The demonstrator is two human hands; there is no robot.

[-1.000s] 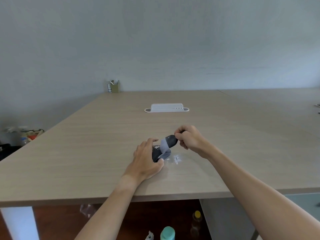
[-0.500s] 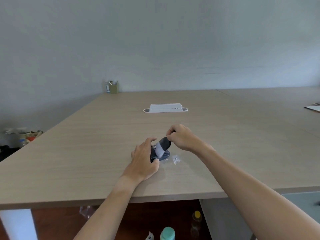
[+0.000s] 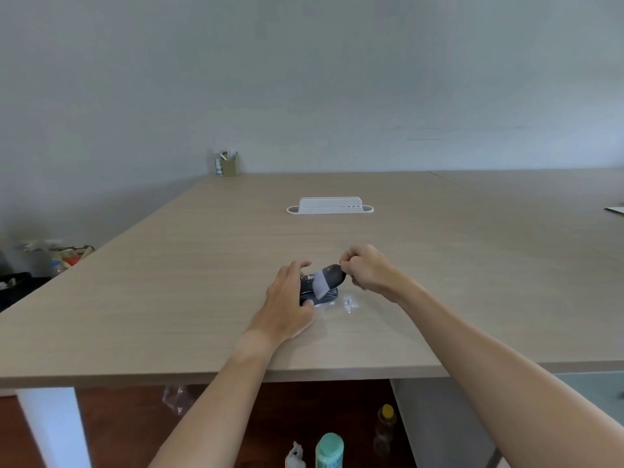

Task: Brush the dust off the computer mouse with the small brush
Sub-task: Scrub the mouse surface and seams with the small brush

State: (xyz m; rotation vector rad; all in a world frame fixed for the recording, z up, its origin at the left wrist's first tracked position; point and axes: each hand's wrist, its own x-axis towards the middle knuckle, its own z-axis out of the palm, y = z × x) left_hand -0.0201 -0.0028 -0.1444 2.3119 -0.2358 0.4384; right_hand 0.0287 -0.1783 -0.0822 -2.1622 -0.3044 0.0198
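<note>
Pale grey wall fills the upper half of the frame, and below it a wide wood-grain desk (image 3: 189, 285) stretches toward the camera. Near the lower centre of the frame, the computer mouse (image 3: 319, 296), dark and low, lies on the desk. The left hand (image 3: 288, 300) rests against its left side, its grip closed loosely around the mouse, thumb at the near end. The right hand (image 3: 368, 270) has its grip pinched shut on the dark handle end of the small brush (image 3: 327, 278), whose pale bristles touch the top of the mouse. White dust specks (image 3: 349, 304) lie on the desk just right of the mouse. Farther back, in the middle of the frame, sits a white cable box (image 3: 330, 206); a pen holder (image 3: 230, 164) stands at the desk's far left corner.
</note>
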